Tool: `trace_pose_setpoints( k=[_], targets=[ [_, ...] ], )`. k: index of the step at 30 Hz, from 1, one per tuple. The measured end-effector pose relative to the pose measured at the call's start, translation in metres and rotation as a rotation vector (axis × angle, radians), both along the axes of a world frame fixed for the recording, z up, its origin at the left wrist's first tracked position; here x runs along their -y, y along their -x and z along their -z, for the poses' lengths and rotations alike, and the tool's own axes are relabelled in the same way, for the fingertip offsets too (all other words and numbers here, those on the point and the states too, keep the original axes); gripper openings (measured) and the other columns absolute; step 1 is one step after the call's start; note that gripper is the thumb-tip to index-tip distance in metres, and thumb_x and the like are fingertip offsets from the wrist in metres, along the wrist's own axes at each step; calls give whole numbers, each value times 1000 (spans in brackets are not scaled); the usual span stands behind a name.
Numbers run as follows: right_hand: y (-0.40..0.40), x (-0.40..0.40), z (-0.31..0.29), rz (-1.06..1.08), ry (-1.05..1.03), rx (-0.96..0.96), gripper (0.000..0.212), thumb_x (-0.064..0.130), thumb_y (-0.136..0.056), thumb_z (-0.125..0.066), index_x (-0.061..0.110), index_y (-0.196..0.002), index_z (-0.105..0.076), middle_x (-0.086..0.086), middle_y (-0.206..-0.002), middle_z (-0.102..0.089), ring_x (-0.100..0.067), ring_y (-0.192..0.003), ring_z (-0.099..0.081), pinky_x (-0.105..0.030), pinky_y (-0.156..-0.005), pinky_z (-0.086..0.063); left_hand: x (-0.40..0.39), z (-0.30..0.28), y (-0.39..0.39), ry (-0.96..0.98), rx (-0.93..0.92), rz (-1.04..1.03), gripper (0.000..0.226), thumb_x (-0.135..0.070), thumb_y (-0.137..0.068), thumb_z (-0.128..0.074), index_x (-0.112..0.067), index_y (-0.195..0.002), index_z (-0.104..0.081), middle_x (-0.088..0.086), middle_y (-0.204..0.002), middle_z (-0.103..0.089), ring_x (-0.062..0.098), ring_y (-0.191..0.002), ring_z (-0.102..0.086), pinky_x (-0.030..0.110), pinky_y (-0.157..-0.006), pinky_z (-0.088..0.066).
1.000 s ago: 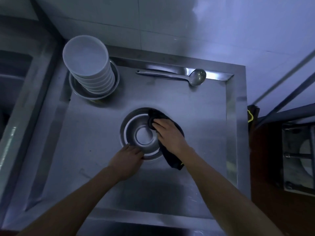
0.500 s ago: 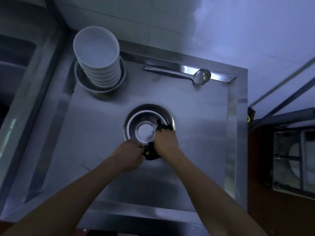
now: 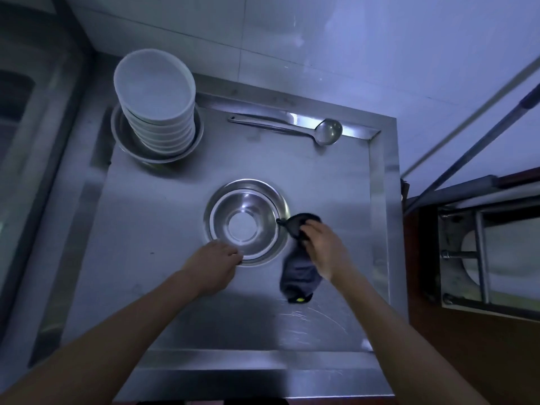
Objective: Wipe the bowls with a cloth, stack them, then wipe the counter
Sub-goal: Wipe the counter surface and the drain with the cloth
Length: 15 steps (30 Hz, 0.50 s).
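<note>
A steel bowl (image 3: 247,223) sits upright near the middle of a stainless steel desk (image 3: 163,217), seen from above in dim bluish light. The left hand (image 3: 211,266) holds the bowl's near rim, its fingers (image 3: 230,254) curled over the edge. Just to the right of the bowl, the right hand (image 3: 323,248) rests on a dark cloth (image 3: 298,268) that lies on the desk, with its fingers (image 3: 309,232) bent and pressed together over the bunched upper end of the cloth; whether they pinch it or only press down on it cannot be told. The cloth trails toward the viewer from under the hand, and its far tip touches the bowl's right rim. At the far left corner of the desk, well apart from the hands, a stack of white bowls (image 3: 157,100) stands inside a wider steel bowl (image 3: 125,141). Along the far edge, to the right of the stack, a metal ladle (image 3: 292,130) lies flat with its scoop pointing right. A pale tiled wall (image 3: 321,48) rises behind the desk. Beyond the desk's right edge stands a metal frame (image 3: 479,258), partly out of view.
</note>
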State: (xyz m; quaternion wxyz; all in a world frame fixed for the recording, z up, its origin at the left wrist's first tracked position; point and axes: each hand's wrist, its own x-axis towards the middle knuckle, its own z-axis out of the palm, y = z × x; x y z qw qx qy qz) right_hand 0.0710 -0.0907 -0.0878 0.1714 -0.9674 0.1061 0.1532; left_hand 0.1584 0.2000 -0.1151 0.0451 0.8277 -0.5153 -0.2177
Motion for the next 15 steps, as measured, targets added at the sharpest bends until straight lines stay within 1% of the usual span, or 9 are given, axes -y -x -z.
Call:
trace_pose_setpoints(
  k=[2, 4, 6, 8, 10, 12, 15],
  targets=[
    [1, 15, 4, 182, 92, 73, 38, 12, -96, -60, 4, -133, -59, -19, -145, -51, -44, -123, -53, -50, -103, -45, -2, 6, 3, 67, 22, 3, 19, -21, -78, -61, -19, -94, -71, 2, -87, -69, 27, -77, -66, 33, -75, -53],
    [1, 15, 3, 324, 94, 64, 47, 25, -102, -53, 9, -145, -46, -13, -157, -37, -38, -137, -39, -51, -111, -35, -4, 10, 4, 108, 40, 1, 24, -22, -78, -59, -19, -99, -71, 2, -92, -70, 26, -81, -67, 34, -80, -54],
    [6, 2, 1, 376, 78, 39, 58, 41, -102, -49, 16, -153, -35, -9, -165, -20, -34, -148, -22, -52, -116, -25, -5, 13, 5, 143, 43, 3, 22, -22, -80, -61, -19, -100, -69, 2, -94, -68, 26, -84, -65, 34, -82, -52],
    [19, -15, 4, 399, 60, 33, 69, 50, -97, -54, 19, -155, -31, -5, -168, -8, -31, -152, -10, -53, -119, -20, -6, 15, 6, 156, 40, -5, 20, -20, -80, -66, -20, -99, -68, 1, -95, -66, 25, -85, -63, 35, -82, -49],
    [37, -30, 9, 390, 57, 95, 74, 47, -92, -63, 17, -153, -35, -7, -167, -10, -34, -152, -11, -54, -120, -22, -6, 16, 6, 168, 47, -10, 21, -21, -80, -68, -20, -101, -68, 1, -96, -67, 25, -86, -63, 35, -83, -49],
    [55, -43, 16, 320, 59, 131, 75, 41, -89, -68, 15, -152, -37, -9, -166, -16, -37, -151, -15, -55, -119, -26, -6, 16, 7, 161, 54, -18, 21, -23, -83, -61, -20, -103, -69, 1, -98, -68, 25, -89, -64, 36, -86, -49],
    [78, -64, 20, 92, 38, 149, 69, 38, -93, -60, 15, -153, -36, -10, -165, -18, -37, -151, -15, -54, -120, -26, -5, 13, 8, 148, 68, -16, 31, -26, -86, -47, -19, -106, -69, 1, -101, -68, 26, -92, -64, 37, -91, -47]
  ],
)
